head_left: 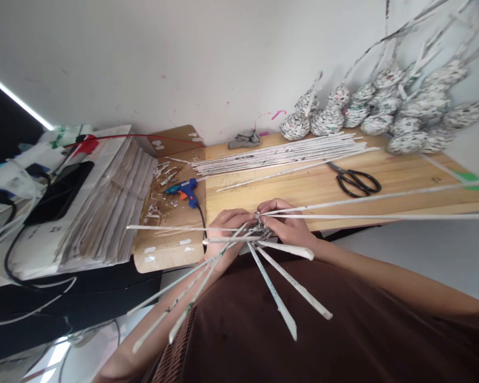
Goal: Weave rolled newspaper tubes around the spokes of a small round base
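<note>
Surface [303, 186]: pale, grained wood, set against a white wall flecked with pink. At left, a thick stack of paper [107, 213], its sheet edges ragged and layered, carries a flat black phone [59, 191] and tangled cables. At far right stand woven paper vessels [327, 121], gourd-shaped, with rounded bellies, pinched waists and long loose strands at the top; their interiors are hidden. Beside the stack, a smooth brown cardboard sheet [162, 260] holds a glue gun and torn clippings. Along the back lies a row of thin, rigid rolled-paper tubes [275, 154], roughly parallel. The left hand [227, 223] and right hand [293, 231] meet at the near edge, their fingers closed on opposite sides of a small woven piece. Toward the right lie scissors [345, 173] with black looped handles. The glue gun [188, 191] is blue plastic with an orange trigger. The woven piece [264, 229], a compact knot of printed paper, sits between the hands; stiff pale strands radiate from it. Smallest are the curled white clippings [165, 173].
</note>
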Motion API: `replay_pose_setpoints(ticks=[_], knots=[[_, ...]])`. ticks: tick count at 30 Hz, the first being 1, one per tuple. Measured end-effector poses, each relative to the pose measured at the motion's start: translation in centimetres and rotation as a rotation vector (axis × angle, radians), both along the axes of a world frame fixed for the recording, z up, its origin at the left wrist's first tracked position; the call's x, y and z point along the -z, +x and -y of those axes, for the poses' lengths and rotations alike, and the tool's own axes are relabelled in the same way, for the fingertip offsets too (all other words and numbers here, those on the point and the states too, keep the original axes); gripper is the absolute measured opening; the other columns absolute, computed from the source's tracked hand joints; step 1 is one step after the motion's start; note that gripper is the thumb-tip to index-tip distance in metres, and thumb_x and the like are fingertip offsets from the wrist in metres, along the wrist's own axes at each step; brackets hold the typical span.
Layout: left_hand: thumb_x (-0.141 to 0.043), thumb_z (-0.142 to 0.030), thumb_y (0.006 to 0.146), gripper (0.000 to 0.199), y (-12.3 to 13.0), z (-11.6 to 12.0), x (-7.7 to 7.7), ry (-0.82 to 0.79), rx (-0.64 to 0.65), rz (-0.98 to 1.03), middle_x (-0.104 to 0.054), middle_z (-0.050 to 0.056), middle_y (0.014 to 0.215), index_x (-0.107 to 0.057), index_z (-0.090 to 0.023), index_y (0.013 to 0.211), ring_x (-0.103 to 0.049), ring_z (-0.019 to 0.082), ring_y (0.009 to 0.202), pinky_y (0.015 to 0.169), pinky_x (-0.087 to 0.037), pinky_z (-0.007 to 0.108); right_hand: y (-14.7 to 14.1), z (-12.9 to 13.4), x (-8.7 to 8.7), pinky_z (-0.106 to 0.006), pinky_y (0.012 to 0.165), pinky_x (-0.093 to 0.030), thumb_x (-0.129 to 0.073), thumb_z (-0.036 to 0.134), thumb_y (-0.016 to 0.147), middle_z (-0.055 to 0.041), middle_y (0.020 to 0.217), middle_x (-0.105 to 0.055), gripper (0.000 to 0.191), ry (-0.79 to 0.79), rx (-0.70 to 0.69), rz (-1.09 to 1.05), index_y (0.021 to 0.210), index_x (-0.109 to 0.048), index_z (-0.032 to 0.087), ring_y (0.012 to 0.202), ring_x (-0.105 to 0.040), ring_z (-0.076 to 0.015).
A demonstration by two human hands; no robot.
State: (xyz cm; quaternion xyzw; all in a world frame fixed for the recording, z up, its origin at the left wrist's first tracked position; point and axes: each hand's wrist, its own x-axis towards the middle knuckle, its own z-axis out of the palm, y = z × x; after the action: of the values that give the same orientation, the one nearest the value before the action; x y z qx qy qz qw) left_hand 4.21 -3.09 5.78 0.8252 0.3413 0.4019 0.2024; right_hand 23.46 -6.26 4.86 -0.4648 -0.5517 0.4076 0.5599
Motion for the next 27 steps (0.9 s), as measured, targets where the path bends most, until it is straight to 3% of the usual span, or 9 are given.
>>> replay_pose_setpoints(ticks=[8,13,18,23,25,27], knots=[[-0.069,-0.029,0.091,0.016,-0.1,0.1,0.0,0.034,0.024,-0.044,-0.075,0.008,0.104,-0.076,-0.022,0.104,-0.071,0.021,0.096,0.088,-0.06,0.037,-0.2,-0.3,0.5,-0.033,0.077,-0.054,-0.071,0.03,0.084,-0.0043,0.09,-0.069,0.012,-0.025,0.007,-0.016,0.086,-0.064,0.02,0.084,-0.067,-0.018],[-0.068,-0.027,0.09,0.009,0.2,-0.4,0.0,0.101,-0.09,-0.128,-0.072,0.004,0.082,-0.074,-0.02,0.088,-0.069,0.017,0.075,0.07,-0.057,0.029,-0.3,-1.0,1.2,-0.031,0.064,-0.055,-0.079,0.038,0.079,-0.0022,0.078,-0.07,0.023,-0.119,0.016,-0.121,0.086,-0.067,0.019,0.069,-0.067,-0.017],[-0.071,-0.028,0.088,0.014,-0.2,-0.5,-0.3,0.137,-0.182,-0.144,-0.067,0.002,0.077,-0.068,-0.019,0.078,-0.065,0.016,0.072,0.069,-0.053,0.027,0.1,-0.4,0.2,-0.034,0.068,-0.056,-0.074,0.043,0.083,-0.0053,0.083,-0.073,0.025,-0.209,-0.072,-0.047,0.087,-0.071,0.018,0.074,-0.069,-0.0191],[-0.068,-0.025,0.088,0.006,-0.6,-0.5,-0.7,0.049,-0.087,-0.135,-0.068,0.004,0.082,-0.068,-0.02,0.084,-0.065,0.019,0.079,0.072,-0.052,0.03,0.9,0.5,-1.9,-0.042,0.092,-0.052,-0.079,0.036,0.082,-0.0087,0.104,-0.071,0.027,0.169,-0.093,0.448,0.104,-0.074,0.022,0.102,-0.066,-0.0253],[-0.068,-0.023,0.086,0.005,-0.4,-0.6,-0.6,0.059,-0.1,-0.144,-0.066,0.003,0.079,-0.067,-0.02,0.082,-0.065,0.019,0.078,0.071,-0.051,0.031,0.9,0.3,-2.5,-0.043,0.092,-0.051,-0.083,0.035,0.078,-0.0096,0.104,-0.069,0.032,0.264,-0.112,0.613,0.106,-0.072,0.021,0.104,-0.064,-0.0268],[-0.069,-0.022,0.085,0.006,-0.3,-0.6,-0.5,0.078,-0.139,-0.142,-0.065,0.003,0.077,-0.066,-0.02,0.08,-0.064,0.019,0.077,0.071,-0.05,0.03,0.6,0.1,-3.0,-0.041,0.089,-0.052,-0.08,0.03,0.081,-0.01,0.102,-0.067,0.024,0.305,-0.125,0.724,0.101,-0.071,0.02,0.101,-0.063,-0.0266]])
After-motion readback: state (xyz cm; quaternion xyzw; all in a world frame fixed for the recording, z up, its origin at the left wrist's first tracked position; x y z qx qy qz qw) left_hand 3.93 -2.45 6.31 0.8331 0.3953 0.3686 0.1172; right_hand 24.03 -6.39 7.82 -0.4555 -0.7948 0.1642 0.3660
